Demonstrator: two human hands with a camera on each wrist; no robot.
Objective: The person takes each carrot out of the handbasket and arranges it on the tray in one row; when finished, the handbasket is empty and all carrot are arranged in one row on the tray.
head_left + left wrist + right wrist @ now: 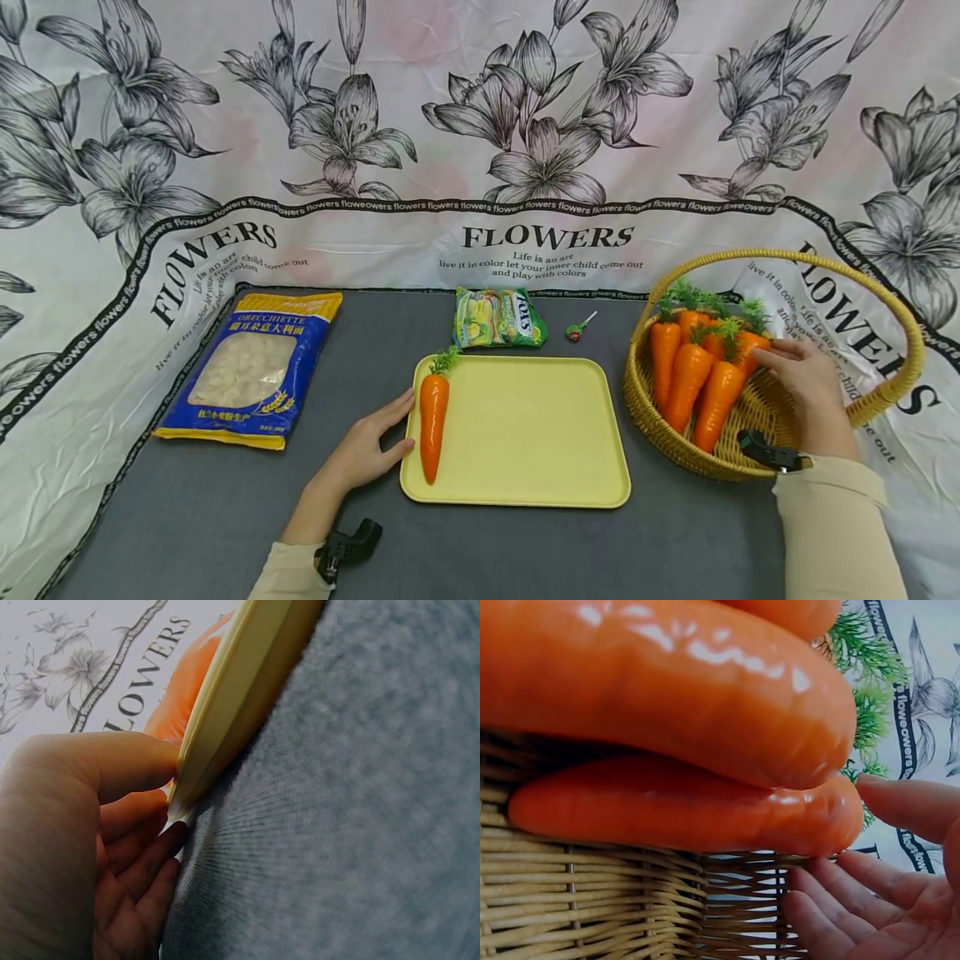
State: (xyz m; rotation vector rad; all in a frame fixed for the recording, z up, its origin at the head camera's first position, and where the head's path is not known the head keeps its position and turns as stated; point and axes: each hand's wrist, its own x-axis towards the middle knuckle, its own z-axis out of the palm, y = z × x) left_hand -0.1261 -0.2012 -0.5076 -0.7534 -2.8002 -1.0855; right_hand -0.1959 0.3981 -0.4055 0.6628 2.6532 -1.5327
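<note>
On the left side of the yellow tray [525,433] lies an orange carrot [433,425] with a green top. My left hand [371,442] touches the tray's left edge with its thumb and fingertips, the fingers fairly straight. Several more carrots [686,383] fill the wicker basket [675,450] at the right. My right hand [806,383] reaches in under the basket's handle. In the right wrist view, its thumb and fingers pinch the leafy end of the lower carrot [690,806], which lies beneath another carrot [667,690].
A blue and yellow bag of orecchiette pasta [247,371] lies at the left. Behind the tray are a green snack bag [498,318] and a small lollipop [576,332]. The basket's tall handle [911,333] arches over the right side. Flowered cloth [390,242] hangs behind the grey tabletop [225,517].
</note>
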